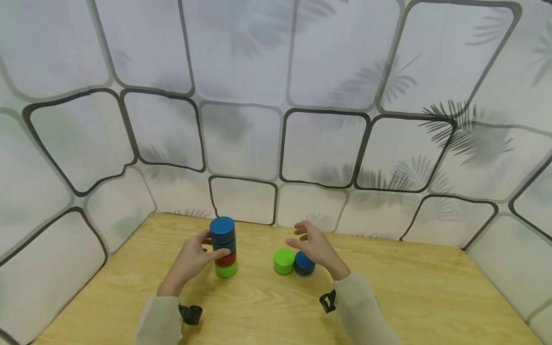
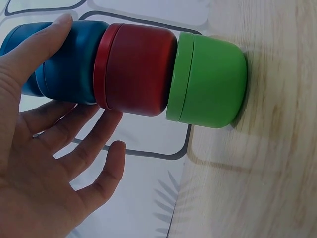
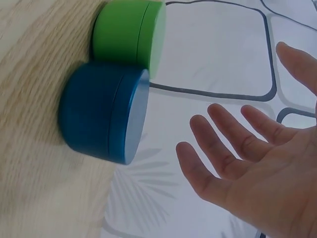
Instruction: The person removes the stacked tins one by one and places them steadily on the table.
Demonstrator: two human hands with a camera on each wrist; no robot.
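Note:
Four-high stands a stack of small round lidded tins: a green tin (image 2: 213, 82) at the bottom, then a red tin (image 2: 138, 69), a blue tin (image 2: 74, 62) and another blue tin (image 1: 222, 231) on top. My left hand (image 1: 194, 256) holds the upper part from the left, thumb across the lower blue tin and fingers at its far side. To the right, a loose green tin (image 1: 283, 261) and a loose blue tin (image 1: 304, 264) sit side by side on the table. Over and behind that pair hovers my right hand (image 1: 316, 247), fingers spread and holding nothing.
The wooden table (image 1: 258, 311) meets a pale wall (image 1: 241, 139) with dark-outlined panels and leaf shadows, just behind the stack. Side walls close in the table at left and right. Each wrist carries a small black camera mount (image 1: 190, 315).

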